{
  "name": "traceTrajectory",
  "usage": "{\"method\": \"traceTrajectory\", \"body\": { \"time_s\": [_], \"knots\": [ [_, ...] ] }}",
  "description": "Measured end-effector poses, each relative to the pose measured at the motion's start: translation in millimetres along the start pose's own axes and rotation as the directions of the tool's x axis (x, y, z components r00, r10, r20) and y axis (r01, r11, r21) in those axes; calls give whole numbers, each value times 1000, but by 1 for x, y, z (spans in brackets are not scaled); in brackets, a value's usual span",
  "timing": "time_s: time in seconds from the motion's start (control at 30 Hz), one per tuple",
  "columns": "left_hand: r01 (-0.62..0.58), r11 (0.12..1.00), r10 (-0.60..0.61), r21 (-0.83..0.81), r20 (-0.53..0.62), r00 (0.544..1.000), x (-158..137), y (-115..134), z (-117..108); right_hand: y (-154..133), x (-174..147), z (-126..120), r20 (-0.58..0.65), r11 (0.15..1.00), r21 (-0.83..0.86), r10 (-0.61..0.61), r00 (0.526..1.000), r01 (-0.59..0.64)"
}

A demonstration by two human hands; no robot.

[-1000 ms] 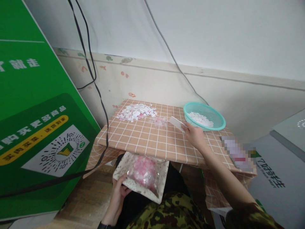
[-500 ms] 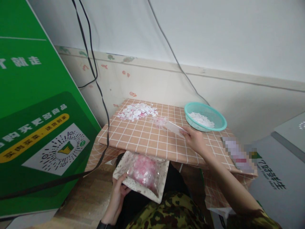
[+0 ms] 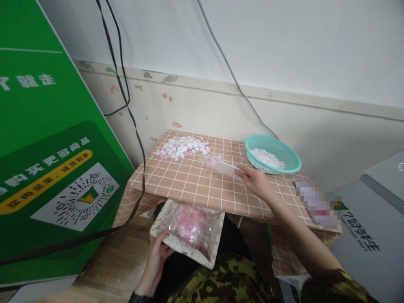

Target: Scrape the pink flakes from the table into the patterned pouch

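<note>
Below the table's front edge, my left hand [image 3: 159, 248] grips the near-left rim of a square speckled dish [image 3: 217, 235]. A mound of pink and clear flakes [image 3: 191, 223] lies in the dish. Over the tabletop, my right hand [image 3: 255, 181] is closed on the right end of a flat white scraper [image 3: 227, 169]. The scraper's far edge meets a small cluster of pale pink flakes [image 3: 212, 160] on the cloth. Farther left at the back sits a heap of white and pink pieces [image 3: 183, 147].
A turquoise basket [image 3: 292, 162] with white pieces inside stands at the table's back right. A blurred-out flat object [image 3: 315, 204] lies on the right edge of the checked tablecloth [image 3: 189, 181]. A dark cable [image 3: 142, 168] hangs before the left corner, beside a green panel [image 3: 63, 139].
My right hand has shifted slightly left, bringing the scraper closer to the small pink cluster and changing its angle. My left hand and the dish stay practically in place.
</note>
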State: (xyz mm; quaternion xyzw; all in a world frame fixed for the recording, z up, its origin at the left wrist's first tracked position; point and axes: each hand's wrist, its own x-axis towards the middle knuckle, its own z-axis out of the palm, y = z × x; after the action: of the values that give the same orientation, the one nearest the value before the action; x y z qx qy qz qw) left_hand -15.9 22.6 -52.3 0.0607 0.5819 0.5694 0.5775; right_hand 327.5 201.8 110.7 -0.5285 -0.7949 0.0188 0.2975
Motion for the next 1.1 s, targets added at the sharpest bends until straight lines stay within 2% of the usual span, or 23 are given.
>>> {"method": "traceTrajectory", "body": {
  "time_s": [0.3,0.5,0.87,1.1],
  "knots": [
    [15,1000,-15,-2,11,1000,6,-4,-5,15,12,2,-43,999,-32,40,998,-42],
    [14,1000,-14,-1,28,1000,7,-4,-7,13,17,4,16,997,71,25,1000,-26],
    [17,1000,-17,1,22,1000,3,-2,-4,4,31,-5,82,987,161,-19,996,6],
    [9,1000,-9,12,31,999,-1,2,-2,-4,36,-11,180,974,211,-117,977,78]
  ]
}}
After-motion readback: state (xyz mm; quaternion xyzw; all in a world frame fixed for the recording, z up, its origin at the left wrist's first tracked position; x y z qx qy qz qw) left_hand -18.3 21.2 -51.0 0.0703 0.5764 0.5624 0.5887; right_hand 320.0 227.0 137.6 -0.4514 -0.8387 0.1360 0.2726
